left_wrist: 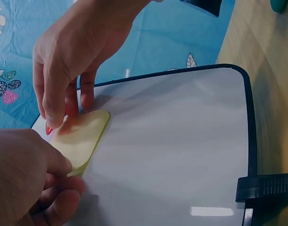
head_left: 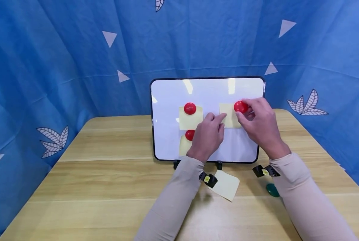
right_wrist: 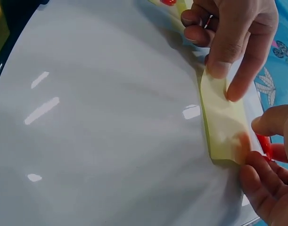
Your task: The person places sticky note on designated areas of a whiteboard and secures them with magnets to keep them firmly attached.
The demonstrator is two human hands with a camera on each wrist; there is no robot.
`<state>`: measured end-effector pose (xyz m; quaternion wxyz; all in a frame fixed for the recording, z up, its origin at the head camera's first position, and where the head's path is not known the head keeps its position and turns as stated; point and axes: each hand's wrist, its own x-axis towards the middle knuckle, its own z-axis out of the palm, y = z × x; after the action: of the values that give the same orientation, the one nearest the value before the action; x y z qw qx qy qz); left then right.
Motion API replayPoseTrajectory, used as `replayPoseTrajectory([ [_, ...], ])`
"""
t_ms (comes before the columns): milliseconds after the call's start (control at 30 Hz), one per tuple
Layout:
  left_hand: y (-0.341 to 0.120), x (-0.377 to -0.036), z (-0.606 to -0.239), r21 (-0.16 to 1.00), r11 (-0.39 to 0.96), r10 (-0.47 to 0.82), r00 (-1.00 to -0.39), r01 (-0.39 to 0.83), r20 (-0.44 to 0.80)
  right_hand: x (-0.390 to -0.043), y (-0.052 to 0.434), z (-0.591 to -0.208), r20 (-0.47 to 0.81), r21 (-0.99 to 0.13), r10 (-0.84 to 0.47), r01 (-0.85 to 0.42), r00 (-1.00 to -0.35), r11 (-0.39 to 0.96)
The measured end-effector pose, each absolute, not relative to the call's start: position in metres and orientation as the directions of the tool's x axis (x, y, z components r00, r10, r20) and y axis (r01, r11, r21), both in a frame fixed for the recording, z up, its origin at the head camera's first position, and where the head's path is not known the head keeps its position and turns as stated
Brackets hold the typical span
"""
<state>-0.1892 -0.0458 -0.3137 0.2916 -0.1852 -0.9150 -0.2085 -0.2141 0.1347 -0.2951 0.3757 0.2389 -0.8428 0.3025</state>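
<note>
Your right hand (head_left: 259, 122) pinches the red magnet (head_left: 240, 107) at the top right corner of the yellow note (head_left: 229, 115). Just left of it, your left hand (head_left: 208, 135) pins the note's edge to the whiteboard (head_left: 167, 100) with thumb and forefinger. Pinning step appears under way; next, seat the magnet squarely before either hand lets go.

The left half of the bench (head_left: 86, 174) lies open — a hand could sweep in from the lower left unhindered. Centre frame, the upright whiteboard (head_left: 167, 100) blocks passage toward the back, its face crowded by both forearms; below it a loose yellow note (head_left: 227, 185) and green magnet (head_left: 272, 190) lie in the path.
</note>
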Motion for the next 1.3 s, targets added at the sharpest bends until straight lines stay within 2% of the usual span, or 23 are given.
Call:
replayPoseTrajectory([
  [500, -0.0423, -0.1893, -0.3160, 0.278, 0.839, 0.214, -0.754, 0.467, 0.621, -0.2180, 0.1323, -0.2965, 0.777, -0.311, -0.173, -0.609, -0.605, 0.729],
  [800, -0.0400, -0.1899, -0.3144, 0.268, 0.846, 0.220, -0.759, 0.462, 0.613, -0.2182, 0.1312, -0.2963, 0.801, -0.277, -0.178, -0.617, -0.572, 0.736],
  [1300, -0.0411, -0.1913, -0.3176, 0.271, 0.839, 0.219, -0.749, 0.472, 0.626, -0.2170, 0.1301, -0.2979, 0.764, -0.338, -0.164, -0.605, -0.623, 0.721],
])
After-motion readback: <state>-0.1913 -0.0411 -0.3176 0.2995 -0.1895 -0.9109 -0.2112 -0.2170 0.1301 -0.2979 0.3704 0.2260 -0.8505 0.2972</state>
